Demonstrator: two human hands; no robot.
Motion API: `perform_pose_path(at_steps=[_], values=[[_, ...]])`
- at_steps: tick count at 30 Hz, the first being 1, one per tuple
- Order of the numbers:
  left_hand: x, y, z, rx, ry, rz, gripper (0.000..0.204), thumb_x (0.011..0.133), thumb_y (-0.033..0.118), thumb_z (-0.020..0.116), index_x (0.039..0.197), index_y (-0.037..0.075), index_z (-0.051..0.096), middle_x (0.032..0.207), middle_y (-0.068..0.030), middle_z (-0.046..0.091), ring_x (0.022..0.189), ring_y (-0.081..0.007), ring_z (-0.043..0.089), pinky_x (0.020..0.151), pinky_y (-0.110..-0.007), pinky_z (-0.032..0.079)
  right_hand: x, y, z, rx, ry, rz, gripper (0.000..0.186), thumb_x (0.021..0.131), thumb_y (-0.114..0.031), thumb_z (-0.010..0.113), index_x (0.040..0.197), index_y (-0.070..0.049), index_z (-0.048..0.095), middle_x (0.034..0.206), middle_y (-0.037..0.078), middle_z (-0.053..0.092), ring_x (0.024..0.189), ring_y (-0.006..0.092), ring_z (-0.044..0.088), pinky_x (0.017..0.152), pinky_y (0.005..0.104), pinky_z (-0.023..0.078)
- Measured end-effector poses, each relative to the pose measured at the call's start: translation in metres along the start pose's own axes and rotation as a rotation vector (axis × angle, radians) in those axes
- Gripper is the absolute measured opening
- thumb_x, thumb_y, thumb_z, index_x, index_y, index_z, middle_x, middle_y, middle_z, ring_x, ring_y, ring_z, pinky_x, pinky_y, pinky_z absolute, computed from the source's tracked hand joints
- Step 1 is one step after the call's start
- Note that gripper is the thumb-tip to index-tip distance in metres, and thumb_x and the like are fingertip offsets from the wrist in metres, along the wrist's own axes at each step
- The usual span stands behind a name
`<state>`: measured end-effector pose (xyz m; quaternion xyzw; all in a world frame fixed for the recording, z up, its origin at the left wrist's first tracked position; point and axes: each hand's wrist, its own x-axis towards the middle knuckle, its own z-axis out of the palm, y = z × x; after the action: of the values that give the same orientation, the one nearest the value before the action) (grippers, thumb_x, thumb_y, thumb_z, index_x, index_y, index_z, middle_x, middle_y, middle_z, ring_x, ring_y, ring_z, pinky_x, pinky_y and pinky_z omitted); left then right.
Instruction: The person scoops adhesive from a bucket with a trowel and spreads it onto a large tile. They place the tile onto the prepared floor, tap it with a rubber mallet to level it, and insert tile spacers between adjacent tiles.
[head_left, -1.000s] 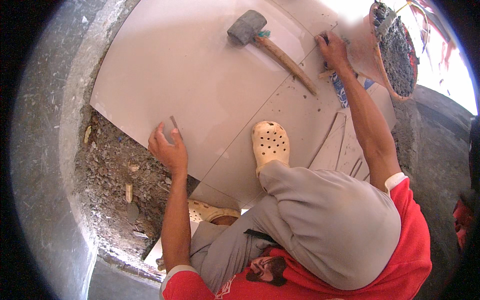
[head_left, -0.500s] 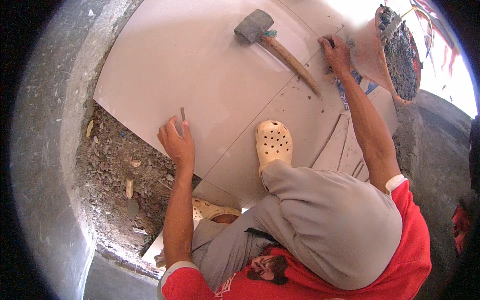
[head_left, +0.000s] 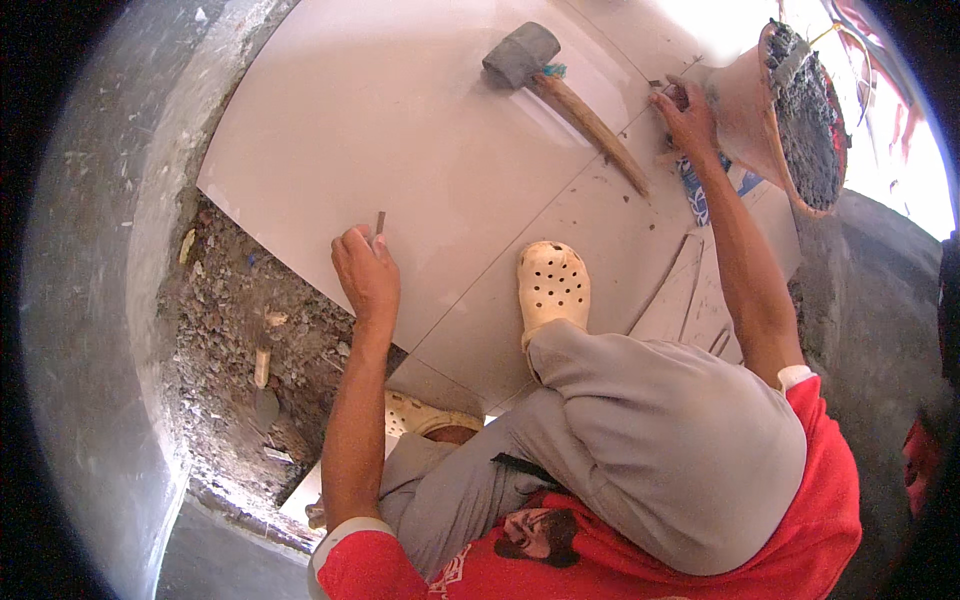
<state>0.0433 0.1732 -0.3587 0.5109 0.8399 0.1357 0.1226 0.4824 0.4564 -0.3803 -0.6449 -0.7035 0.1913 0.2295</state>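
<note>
My left hand (head_left: 368, 272) is above the large pale floor tile (head_left: 330, 130), near its edge over the rubble. Its thumb and fingers pinch a small thin brownish strip (head_left: 380, 221), which points away from me. At the far right, my right hand (head_left: 690, 122) is beside the tilted bucket (head_left: 745, 110). Its fingers are curled round something dark, too small to make out. A mallet (head_left: 600, 136) with a dark head and wooden handle lies on the tiles between my hands, nearer the right one.
Wet grey mortar (head_left: 808, 120) fills the bucket. A blue-and-white packet (head_left: 694, 192) and tile offcuts (head_left: 672, 300) lie below it. Rough rubble (head_left: 235, 330) borders the tile at the left, with a wooden-handled tool (head_left: 262, 368) on it. My clog (head_left: 555, 290) stands on the tiles.
My left hand has shifted slightly right and away from me, still pinching the strip. My right hand has drawn back a little toward the bucket, its fingers now more curled.
</note>
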Motion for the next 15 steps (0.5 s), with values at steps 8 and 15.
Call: perform_pose_path(at_steps=[8,15], values=[[0.001,-0.028,0.026,0.175,-0.120,0.200,0.012,0.091,0.004,0.058,0.101,-0.004,0.056,0.102,-0.0220,0.059,0.103,-0.0418,0.055,0.094,-0.053,0.044,-0.055,-0.092,0.000,-0.039,0.013,-0.180,0.028,0.097,-0.020,0.070,0.120,-0.006,0.070,0.101,0.013,0.069,0.091,0.0251,0.068,0.082,0.0359,0.055],[-0.006,-0.036,0.026,-0.094,-0.056,0.135,0.017,0.090,0.005,0.067,0.102,0.000,0.056,0.103,-0.0205,0.058,0.101,-0.0406,0.057,0.090,-0.051,0.046,-0.121,-0.206,0.115,0.283,-0.615,-0.641,0.025,0.095,-0.007,0.066,0.119,-0.006,0.068,0.109,0.014,0.066,0.096,0.0303,0.067,0.082,0.0404,0.055]])
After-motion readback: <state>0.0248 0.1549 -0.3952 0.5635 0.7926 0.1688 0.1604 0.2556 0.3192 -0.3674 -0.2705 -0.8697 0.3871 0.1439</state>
